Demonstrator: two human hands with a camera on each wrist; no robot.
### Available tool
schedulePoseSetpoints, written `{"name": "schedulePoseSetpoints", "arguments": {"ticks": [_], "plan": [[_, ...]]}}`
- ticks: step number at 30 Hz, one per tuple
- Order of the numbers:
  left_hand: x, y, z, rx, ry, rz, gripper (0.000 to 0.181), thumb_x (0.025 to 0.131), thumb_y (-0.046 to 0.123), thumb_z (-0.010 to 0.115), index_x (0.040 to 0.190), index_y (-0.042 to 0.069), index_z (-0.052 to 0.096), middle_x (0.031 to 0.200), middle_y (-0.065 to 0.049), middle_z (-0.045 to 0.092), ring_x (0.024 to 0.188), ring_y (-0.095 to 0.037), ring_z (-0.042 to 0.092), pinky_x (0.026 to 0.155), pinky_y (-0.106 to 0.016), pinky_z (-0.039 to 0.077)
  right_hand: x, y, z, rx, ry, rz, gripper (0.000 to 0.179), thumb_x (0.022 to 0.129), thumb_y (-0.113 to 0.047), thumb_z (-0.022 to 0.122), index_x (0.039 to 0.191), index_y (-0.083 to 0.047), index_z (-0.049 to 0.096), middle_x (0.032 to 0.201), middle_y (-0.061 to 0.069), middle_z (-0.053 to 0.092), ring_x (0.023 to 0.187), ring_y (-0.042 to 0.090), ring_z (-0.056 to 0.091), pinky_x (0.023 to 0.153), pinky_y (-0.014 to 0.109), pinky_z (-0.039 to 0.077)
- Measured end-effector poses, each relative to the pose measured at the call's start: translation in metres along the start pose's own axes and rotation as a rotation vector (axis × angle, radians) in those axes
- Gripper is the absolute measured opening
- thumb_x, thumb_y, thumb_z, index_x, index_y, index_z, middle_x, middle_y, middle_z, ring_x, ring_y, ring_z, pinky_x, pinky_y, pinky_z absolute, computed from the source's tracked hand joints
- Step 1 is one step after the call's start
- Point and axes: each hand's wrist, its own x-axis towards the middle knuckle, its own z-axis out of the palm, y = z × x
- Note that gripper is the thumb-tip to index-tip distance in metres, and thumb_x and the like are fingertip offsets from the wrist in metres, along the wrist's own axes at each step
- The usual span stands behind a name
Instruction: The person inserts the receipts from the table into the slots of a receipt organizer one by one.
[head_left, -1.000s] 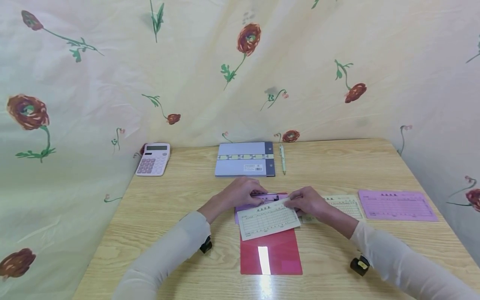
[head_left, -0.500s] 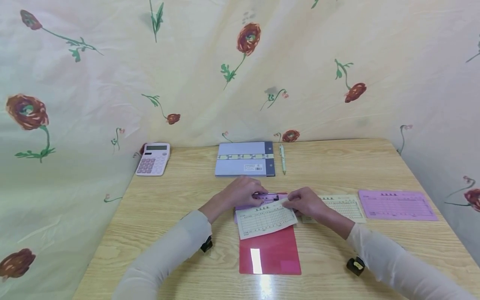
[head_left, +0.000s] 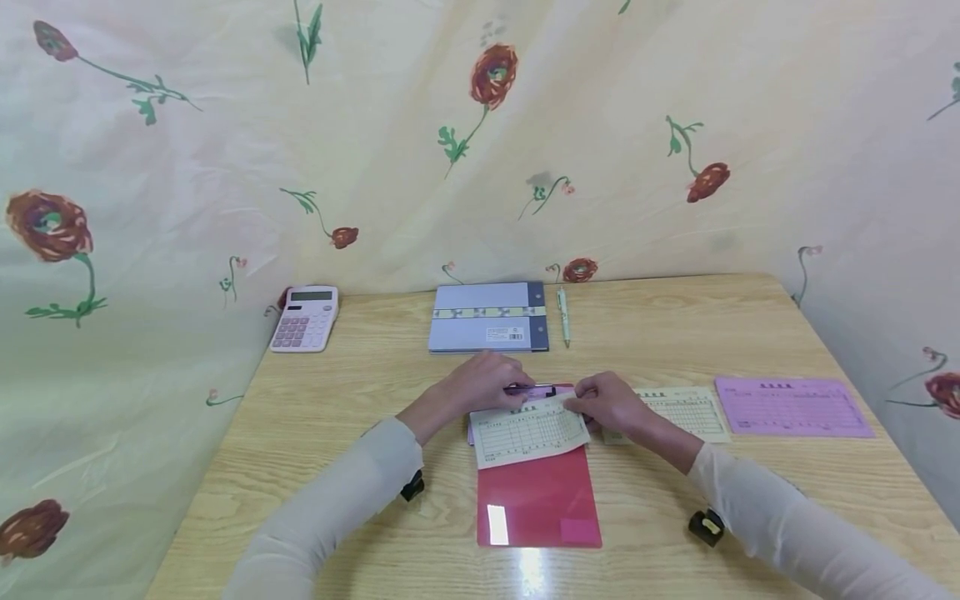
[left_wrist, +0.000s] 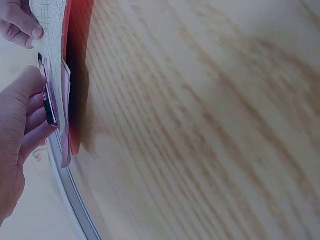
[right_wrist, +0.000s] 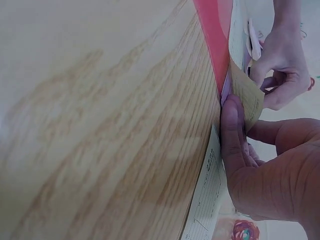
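Observation:
A red clipboard [head_left: 536, 504] lies on the wooden table, its clip at the far edge. Thumb and fingers of my left hand [head_left: 480, 385] pinch that clip [left_wrist: 48, 110]. My right hand [head_left: 615, 407] holds a pale printed form [head_left: 528, 433] by its upper right corner, thumb on top. The form lies slightly askew over the upper part of the board, its far edge close to the clip. Beneath it shows part of a purple slip [head_left: 538, 396]. In the right wrist view the pale form's corner bends up between thumb and fingers.
Right of the board lie another pale form [head_left: 686, 414], partly behind my right hand, and a purple form [head_left: 793, 407]. Along the back are a calculator [head_left: 305, 319], a blue-grey notebook [head_left: 480, 337] and a pen [head_left: 563, 317]. A floral cloth [head_left: 405, 167] hangs behind the table.
The pale form has slid a little away from me and left, toward the clip, with my right hand. More red board shows below it. The left hand stays at the clip.

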Motion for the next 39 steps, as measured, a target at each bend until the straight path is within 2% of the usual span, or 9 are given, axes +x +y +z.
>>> {"name": "schedulePoseSetpoints", "arguments": {"ticks": [9,13,24,39], "plan": [[0.0009,0.0013,-0.0049,0.001,-0.027,0.01,0.023,0.099,0.014,0.072,0.12,0.013,0.082,0.101,0.001,0.079,0.07,-0.003,0.055,0.061,-0.013,0.039,0.0054,0.0009,0.0013,-0.03,0.011,0.001,0.017,0.101,-0.01,0.07,0.097,0.006,0.071,0.073,0.007,0.071,0.063,0.015,0.067,0.058,0.03,0.056],[0.0007,0.0017,-0.0055,-0.003,-0.023,0.007,0.024,0.099,0.013,0.071,0.119,0.013,0.082,0.1,0.001,0.08,0.068,-0.002,0.054,0.059,-0.013,0.037,0.0063,-0.0012,0.0011,-0.018,0.001,0.013,0.018,0.103,-0.011,0.068,0.096,0.006,0.069,0.072,0.008,0.071,0.061,0.015,0.068,0.057,0.031,0.058],[0.0013,0.0008,-0.0038,0.018,-0.04,0.016,0.025,0.097,0.014,0.072,0.121,0.014,0.082,0.103,0.001,0.079,0.07,-0.002,0.054,0.063,-0.014,0.04,0.0072,0.0002,0.0023,-0.023,0.014,0.017,0.019,0.103,-0.011,0.068,0.093,0.005,0.069,0.072,0.007,0.071,0.058,0.015,0.069,0.055,0.033,0.059],[0.0024,-0.0004,-0.0006,0.021,-0.008,0.04,0.023,0.097,0.013,0.071,0.117,0.013,0.083,0.1,0.002,0.079,0.066,0.0,0.052,0.062,-0.012,0.039,0.0081,0.001,0.0025,-0.03,0.019,0.002,0.02,0.105,-0.011,0.065,0.093,0.005,0.069,0.069,0.008,0.07,0.054,0.016,0.067,0.053,0.033,0.059]]}}
